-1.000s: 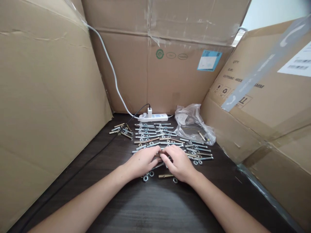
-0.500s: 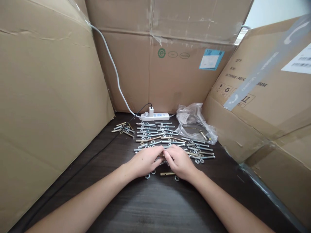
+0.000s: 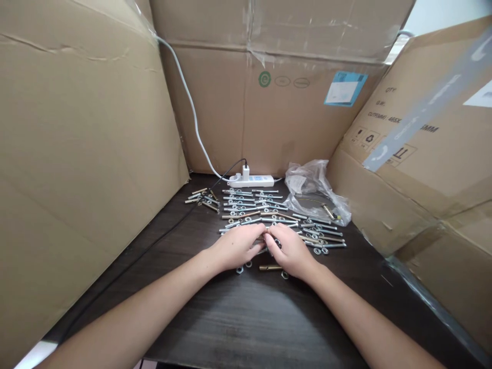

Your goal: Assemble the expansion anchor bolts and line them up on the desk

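My left hand (image 3: pixel 241 246) and my right hand (image 3: pixel 291 249) meet over the near side of the laid-out hardware. The fingers of both are closed in a pinch, fingertips touching or almost touching. A small piece seems to be between them, but the fingers cover it and I cannot tell its kind. On the table below lie a brass-coloured sleeve (image 3: pixel 270 267), a hex nut (image 3: pixel 285 275) by my right wrist, and another nut (image 3: pixel 240 270) with a washer (image 3: pixel 248 264) under my left hand. Beyond the hands, rows of long bolts (image 3: pixel 238 209) lie with nuts and washers among them.
A small pile of bolts and sleeves (image 3: pixel 207 199) lies at left, crossed by a black cable (image 3: pixel 165 237). A white power strip (image 3: pixel 255 181) and a clear plastic bag (image 3: pixel 307 179) lie at the back. Cardboard boxes (image 3: pixel 215 113) wall in the dark table (image 3: pixel 230 323).
The camera view has shifted slightly, bringing the table's front edge into sight at the bottom. Both hands stay together in nearly the same place over the hardware, their fingers moving only a little.
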A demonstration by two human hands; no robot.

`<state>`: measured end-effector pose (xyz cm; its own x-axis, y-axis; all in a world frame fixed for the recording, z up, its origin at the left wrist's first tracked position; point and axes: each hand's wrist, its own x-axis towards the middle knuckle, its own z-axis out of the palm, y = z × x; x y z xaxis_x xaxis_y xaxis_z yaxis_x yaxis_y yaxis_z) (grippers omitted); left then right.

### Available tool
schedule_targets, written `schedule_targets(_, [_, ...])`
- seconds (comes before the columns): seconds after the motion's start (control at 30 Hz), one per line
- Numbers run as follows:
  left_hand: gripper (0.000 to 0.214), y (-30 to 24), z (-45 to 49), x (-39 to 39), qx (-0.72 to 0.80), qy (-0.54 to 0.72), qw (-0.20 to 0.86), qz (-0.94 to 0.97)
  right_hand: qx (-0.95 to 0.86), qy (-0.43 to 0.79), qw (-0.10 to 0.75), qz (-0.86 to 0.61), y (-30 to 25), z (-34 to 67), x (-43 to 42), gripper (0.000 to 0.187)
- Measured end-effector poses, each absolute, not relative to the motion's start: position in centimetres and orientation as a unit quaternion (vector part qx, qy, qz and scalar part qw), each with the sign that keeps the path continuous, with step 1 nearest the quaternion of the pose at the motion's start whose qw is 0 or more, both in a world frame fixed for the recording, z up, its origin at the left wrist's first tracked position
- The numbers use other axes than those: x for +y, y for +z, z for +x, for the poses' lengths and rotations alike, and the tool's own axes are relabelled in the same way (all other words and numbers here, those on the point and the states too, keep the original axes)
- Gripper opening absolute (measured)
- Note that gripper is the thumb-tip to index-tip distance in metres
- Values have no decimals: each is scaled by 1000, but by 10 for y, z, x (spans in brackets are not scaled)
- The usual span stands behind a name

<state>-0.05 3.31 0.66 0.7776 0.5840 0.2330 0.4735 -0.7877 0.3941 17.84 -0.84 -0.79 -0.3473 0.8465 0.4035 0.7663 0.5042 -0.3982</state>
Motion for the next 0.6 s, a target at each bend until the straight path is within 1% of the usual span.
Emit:
schedule_targets(0.1, [5,5,0,33,283,170,154,931,-821,68,285,-490,-8,179,-8,30])
schedule_targets(0.27, [12,3,-1,35,289,173,180,924,-815,72,283,-500,-4,178,-10,22])
schedule_targets(0.37, [14,5,-1,35,293,174,181,922,-813,79,291,-498,-4,176,-11,20])
schedule_targets(0.5, [13,7,1,34,287,185,166,925,-805,84,310,-498,-8,174,-10,24])
schedule_targets(0.6, [8,7,3,34,292,178,157,927,-794,118,322,-502,-10,174,-9,28])
